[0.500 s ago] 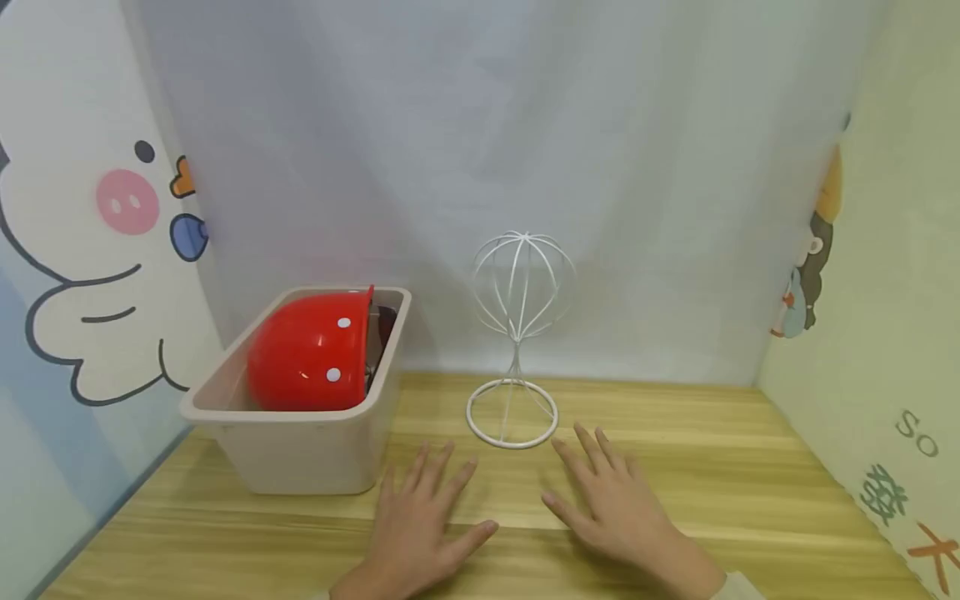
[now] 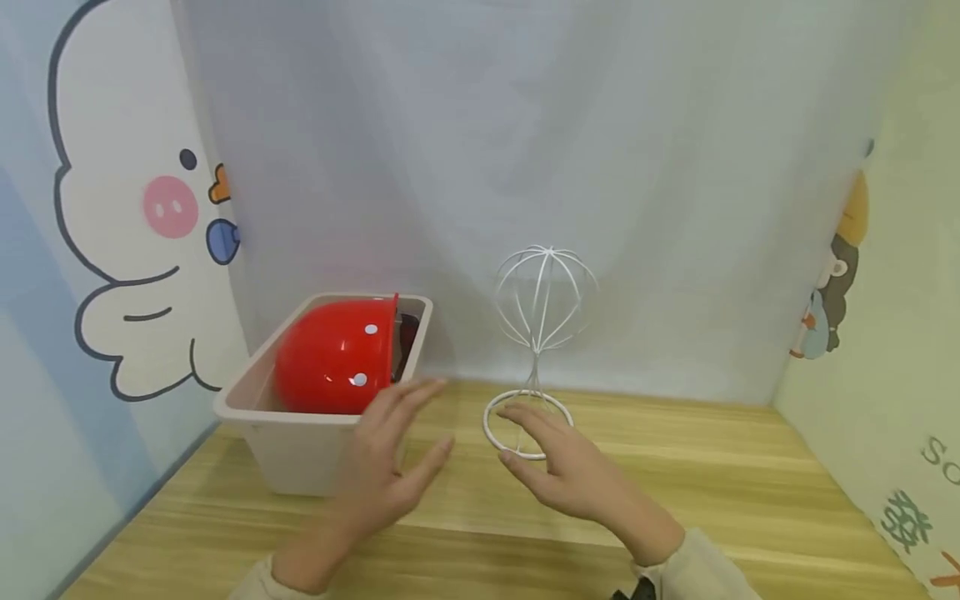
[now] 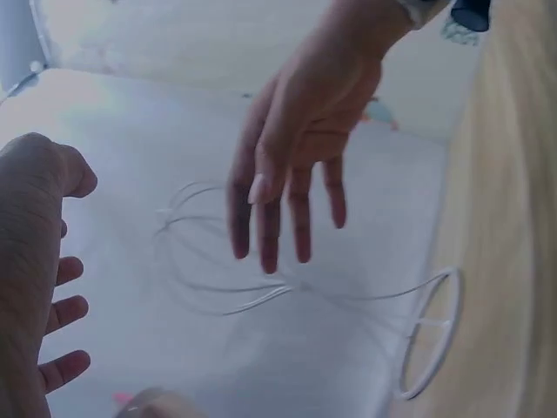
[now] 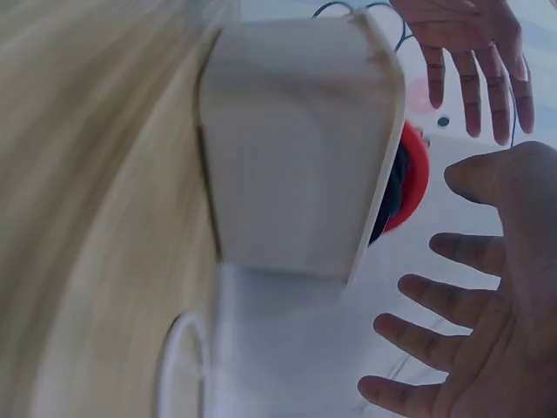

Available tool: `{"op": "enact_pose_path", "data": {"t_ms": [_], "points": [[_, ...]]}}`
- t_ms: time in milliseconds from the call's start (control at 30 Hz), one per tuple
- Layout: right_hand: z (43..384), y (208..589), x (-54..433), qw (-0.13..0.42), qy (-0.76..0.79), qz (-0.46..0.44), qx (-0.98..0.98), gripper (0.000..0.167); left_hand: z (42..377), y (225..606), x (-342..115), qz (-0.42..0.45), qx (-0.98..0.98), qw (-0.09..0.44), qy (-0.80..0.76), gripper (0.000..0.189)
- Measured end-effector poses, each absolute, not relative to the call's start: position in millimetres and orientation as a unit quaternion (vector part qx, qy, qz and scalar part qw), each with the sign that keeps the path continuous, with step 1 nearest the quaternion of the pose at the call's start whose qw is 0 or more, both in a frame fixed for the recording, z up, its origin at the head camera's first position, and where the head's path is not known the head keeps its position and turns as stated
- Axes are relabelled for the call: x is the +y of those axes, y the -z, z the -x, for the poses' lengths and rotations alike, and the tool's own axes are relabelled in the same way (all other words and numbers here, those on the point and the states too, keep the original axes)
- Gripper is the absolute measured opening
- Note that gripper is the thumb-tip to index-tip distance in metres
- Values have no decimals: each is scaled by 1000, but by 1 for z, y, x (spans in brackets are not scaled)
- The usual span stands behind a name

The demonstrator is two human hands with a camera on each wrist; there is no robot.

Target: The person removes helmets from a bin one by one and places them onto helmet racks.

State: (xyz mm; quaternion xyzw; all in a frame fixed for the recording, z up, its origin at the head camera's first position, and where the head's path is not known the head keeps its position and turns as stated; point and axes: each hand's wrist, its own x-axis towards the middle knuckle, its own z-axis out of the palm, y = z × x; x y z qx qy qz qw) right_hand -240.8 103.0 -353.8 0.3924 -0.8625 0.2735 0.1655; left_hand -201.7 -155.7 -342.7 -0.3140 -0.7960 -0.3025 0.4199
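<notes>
Left hand (image 2: 378, 467) hovering beside tub (image 2: 292, 458), right hand (image 2: 573, 475) rightward of tub, fingers all loosely spread. Careless nudge could be toppling slender wire stand (image 2: 536, 357)

The helmet (image 2: 330, 358) at frame left looks smooth and glossy, the bin (image 2: 296, 454) matt plastic, the tabletop (image 2: 750, 492) below wood-grained.
</notes>
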Motion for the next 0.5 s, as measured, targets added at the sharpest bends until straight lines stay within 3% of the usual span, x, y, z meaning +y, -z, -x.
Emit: {"op": "enact_pose_path", "data": {"t_ms": [133, 233, 367, 500], "points": [[256, 328, 58, 148, -286, -429, -844, 53, 206, 315, -206, 204, -828, 446, 274, 60], [270, 312, 23, 98, -334, -423, -836, 56, 210, 307, -243, 97, -865, 422, 253, 67], [286, 295, -26, 36, -414, -360, -835, 65, 213, 307, -282, -33, -915, 310, 257, 86], [296, 286, -72, 19, -450, -273, -850, 82, 216, 314, -305, -89, -944, 172, 267, 111]]}}
